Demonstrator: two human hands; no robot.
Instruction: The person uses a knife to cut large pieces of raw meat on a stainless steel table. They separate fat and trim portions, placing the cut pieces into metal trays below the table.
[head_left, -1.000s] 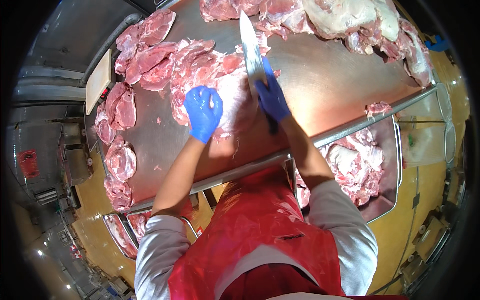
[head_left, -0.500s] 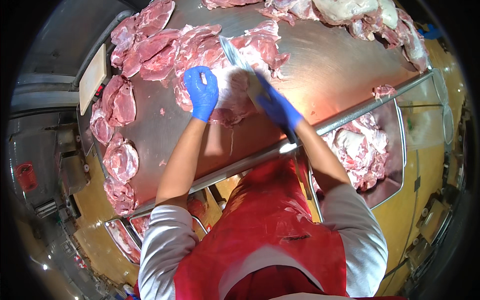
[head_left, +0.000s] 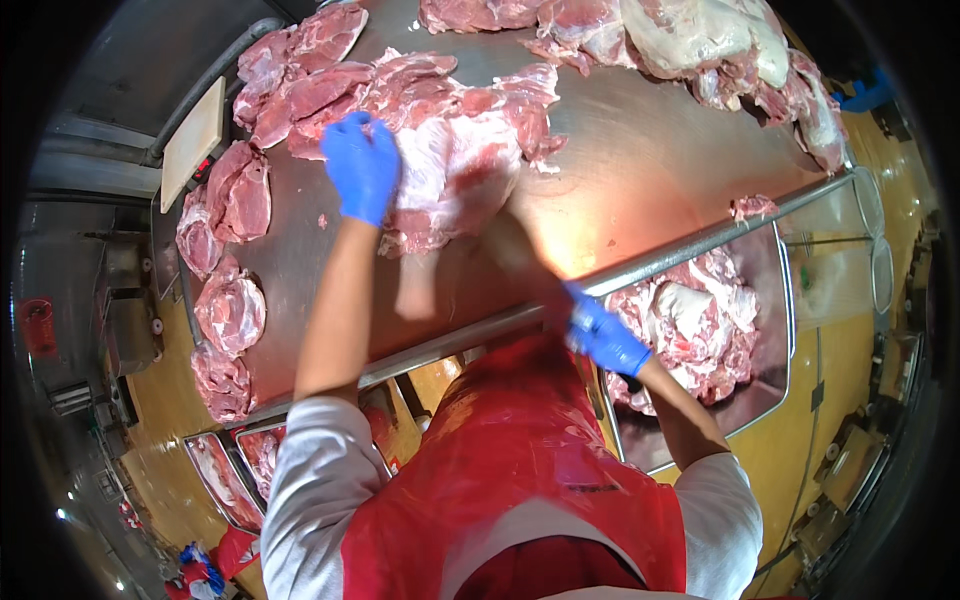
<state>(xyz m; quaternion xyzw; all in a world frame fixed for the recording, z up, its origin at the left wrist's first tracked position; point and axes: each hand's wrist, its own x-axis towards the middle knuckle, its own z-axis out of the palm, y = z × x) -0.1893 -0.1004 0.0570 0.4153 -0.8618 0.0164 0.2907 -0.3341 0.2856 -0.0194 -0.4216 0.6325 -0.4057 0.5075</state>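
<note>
A large pale-and-pink slab of raw meat (head_left: 455, 165) lies on the steel table, its whitish fat side up. My left hand (head_left: 362, 168), in a blue glove, is closed at the slab's left edge, with the fingertips hidden. My right hand (head_left: 605, 335), also gloved in blue, is wrapped around a knife (head_left: 632, 383) over the table's front rail. The black end of the handle shows below the hand; motion smears the blade, which points toward the slab. The knife is apart from the meat.
Several cut pieces (head_left: 232, 305) line the table's left side; more meat (head_left: 700, 40) is piled at the back right. Below the front rail (head_left: 700, 240), a steel bin (head_left: 770, 390) holds trimmings. Smaller trays (head_left: 215, 480) stand lower left. A white board (head_left: 193, 145) leans at the left.
My right hand has drawn the knife back from the slab, toward me and to the right. My left hand has moved left and slightly away, and the slab has shifted left.
</note>
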